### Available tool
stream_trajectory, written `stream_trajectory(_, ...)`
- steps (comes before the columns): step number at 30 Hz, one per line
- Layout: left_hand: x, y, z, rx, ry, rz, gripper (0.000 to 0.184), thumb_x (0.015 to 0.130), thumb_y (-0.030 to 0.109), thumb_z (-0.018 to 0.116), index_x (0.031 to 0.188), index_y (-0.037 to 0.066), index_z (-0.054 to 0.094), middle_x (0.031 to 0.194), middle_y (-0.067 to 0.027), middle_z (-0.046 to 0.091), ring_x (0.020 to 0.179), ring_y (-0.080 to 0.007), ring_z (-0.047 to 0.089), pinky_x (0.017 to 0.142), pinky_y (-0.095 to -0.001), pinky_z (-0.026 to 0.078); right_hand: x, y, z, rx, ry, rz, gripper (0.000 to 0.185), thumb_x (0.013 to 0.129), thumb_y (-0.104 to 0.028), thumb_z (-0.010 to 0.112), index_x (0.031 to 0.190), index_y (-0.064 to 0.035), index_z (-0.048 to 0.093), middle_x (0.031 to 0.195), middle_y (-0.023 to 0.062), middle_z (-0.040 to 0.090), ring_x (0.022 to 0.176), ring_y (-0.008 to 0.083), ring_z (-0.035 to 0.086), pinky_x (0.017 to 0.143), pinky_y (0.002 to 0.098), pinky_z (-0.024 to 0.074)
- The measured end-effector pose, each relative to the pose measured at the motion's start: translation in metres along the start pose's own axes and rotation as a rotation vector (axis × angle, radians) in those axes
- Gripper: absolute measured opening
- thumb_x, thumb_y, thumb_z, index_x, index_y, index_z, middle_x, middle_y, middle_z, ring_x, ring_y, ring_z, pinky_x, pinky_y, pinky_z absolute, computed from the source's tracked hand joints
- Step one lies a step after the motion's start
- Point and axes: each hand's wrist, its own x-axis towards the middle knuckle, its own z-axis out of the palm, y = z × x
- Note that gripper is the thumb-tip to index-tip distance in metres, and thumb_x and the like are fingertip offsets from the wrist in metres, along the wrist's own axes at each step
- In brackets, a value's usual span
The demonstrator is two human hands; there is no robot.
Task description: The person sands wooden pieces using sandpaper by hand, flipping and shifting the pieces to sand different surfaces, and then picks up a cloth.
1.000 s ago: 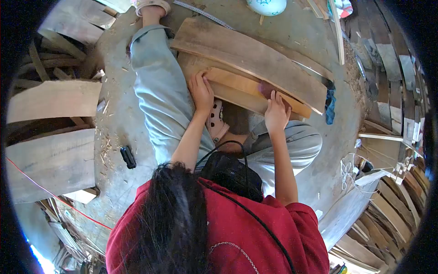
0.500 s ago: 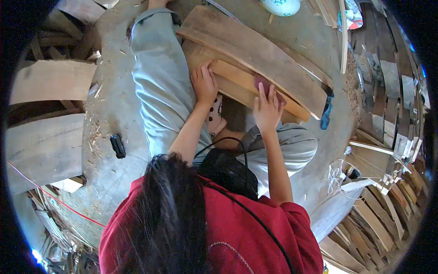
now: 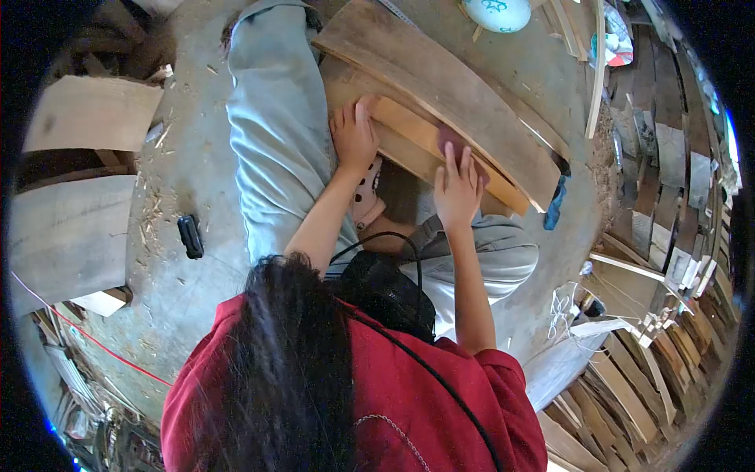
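Note:
A light-brown strip of wood [image 3: 405, 119] lies slantwise in front of my crossed legs. My left hand [image 3: 355, 135] is closed over its left end. My right hand [image 3: 458, 193] presses a dark red piece of sandpaper [image 3: 451, 139] against the strip towards its right end, with the fingers stretched along it. The palm and fingers partly cover the sandpaper. Just beyond the strip stands a wider, curved grey-brown board [image 3: 440, 82]. Another flat wooden piece [image 3: 409, 157] shows under the strip, on my side.
Wide boards [image 3: 75, 228] lie at the left, with wood shavings beside them. A small black object [image 3: 189, 236] is on the concrete floor. Stacked planks [image 3: 668, 149] line the right side. A pale round object [image 3: 497, 12] and a blue cloth [image 3: 555, 204] lie beyond the boards.
The whole view has shifted and turned slightly. Both hands stay on the wooden strip, and the right hand with the sandpaper is in nearly the same place.

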Motion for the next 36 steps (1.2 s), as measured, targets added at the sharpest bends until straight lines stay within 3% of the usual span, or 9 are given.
stream_trajectory(2,-0.001,0.001,0.001,0.034,0.029,0.024,0.038,0.082,0.007,0.052,0.118,0.017,0.052,0.105,-0.0108,0.054,0.096,-0.0338,0.050,0.081,-0.0452,0.038,-0.007,0.002,0.009,-0.026,0.023,0.056,0.047,0.090,-0.035,0.048,0.136,-0.0291,0.045,0.142,0.0111,0.041,0.127,0.0289,0.043,0.103,0.0545,0.0297)
stream_trajectory(8,0.000,-0.003,0.006,0.057,0.004,0.020,0.046,0.078,0.006,0.055,0.122,0.020,0.053,0.106,-0.0101,0.054,0.099,-0.0328,0.050,0.087,-0.0453,0.038,0.027,-0.079,0.015,0.136,0.063,-0.173,0.045,0.089,-0.033,0.050,0.134,-0.0293,0.047,0.142,0.0105,0.042,0.126,0.0261,0.043,0.102,0.0535,0.0304)
stream_trajectory(11,-0.001,0.003,-0.002,0.020,-0.044,0.021,0.052,0.077,0.002,0.054,0.125,0.024,0.054,0.114,-0.0157,0.052,0.102,-0.0370,0.048,0.087,-0.0483,0.039,0.019,-0.038,0.003,0.133,-0.002,-0.143,0.046,0.089,-0.032,0.050,0.134,-0.0297,0.047,0.142,0.0102,0.042,0.126,0.0253,0.044,0.102,0.0521,0.0313)
stream_trajectory(14,-0.002,0.003,-0.002,-0.026,-0.043,0.013,0.052,0.075,0.000,0.054,0.122,0.024,0.057,0.113,-0.0123,0.052,0.101,-0.0357,0.048,0.087,-0.0474,0.038,-0.012,0.045,0.016,0.081,-0.012,0.033,0.048,0.089,-0.034,0.050,0.137,-0.0300,0.043,0.144,0.0109,0.039,0.128,0.0276,0.042,0.104,0.0525,0.0285)
stream_trajectory(18,-0.002,0.002,-0.001,-0.038,-0.029,-0.017,0.050,0.074,-0.001,0.053,0.116,0.024,0.061,0.115,-0.0113,0.052,0.102,-0.0353,0.048,0.088,-0.0467,0.038,-0.016,0.033,0.022,-0.008,0.037,0.137,0.051,0.089,-0.038,0.051,0.138,-0.0288,0.043,0.145,0.0116,0.037,0.129,0.0299,0.040,0.105,0.0540,0.0256)
stream_trajectory(24,0.001,0.002,-0.003,0.059,0.016,0.065,0.045,0.073,0.003,0.055,0.113,0.024,0.061,0.112,-0.0080,0.053,0.098,-0.0310,0.049,0.087,-0.0437,0.039,0.015,-0.054,0.011,0.189,-0.021,-0.204,0.051,0.088,-0.044,0.052,0.137,-0.0290,0.045,0.145,0.0111,0.036,0.130,0.0292,0.039,0.107,0.0540,0.0232)
stream_trajectory(29,-0.002,-0.003,0.003,0.054,0.013,0.071,0.044,0.073,0.003,0.053,0.111,0.023,0.062,0.112,-0.0085,0.053,0.099,-0.0313,0.049,0.086,-0.0444,0.038,-0.006,0.056,0.015,0.089,-0.052,-0.013,0.053,0.088,-0.044,0.052,0.139,-0.0301,0.042,0.145,0.0103,0.037,0.130,0.0297,0.039,0.107,0.0535,0.0239)
stream_trajectory(32,-0.004,-0.005,0.004,0.017,-0.011,0.045,0.046,0.073,0.001,0.053,0.113,0.024,0.062,0.115,-0.0094,0.052,0.103,-0.0330,0.048,0.089,-0.0463,0.038,-0.013,0.071,0.020,0.134,-0.028,0.062,0.056,0.088,-0.046,0.051,0.140,-0.0310,0.039,0.147,0.0097,0.034,0.131,0.0315,0.037,0.107,0.0535,0.0226)
stream_trajectory(36,0.000,0.002,0.001,0.007,0.032,0.049,0.044,0.073,0.002,0.053,0.109,0.024,0.064,0.111,-0.0077,0.053,0.100,-0.0307,0.050,0.087,-0.0446,0.038,0.000,-0.012,0.007,0.125,-0.072,-0.072,0.058,0.087,-0.046,0.051,0.141,-0.0304,0.038,0.149,0.0099,0.031,0.132,0.0338,0.035,0.107,0.0529,0.0241)
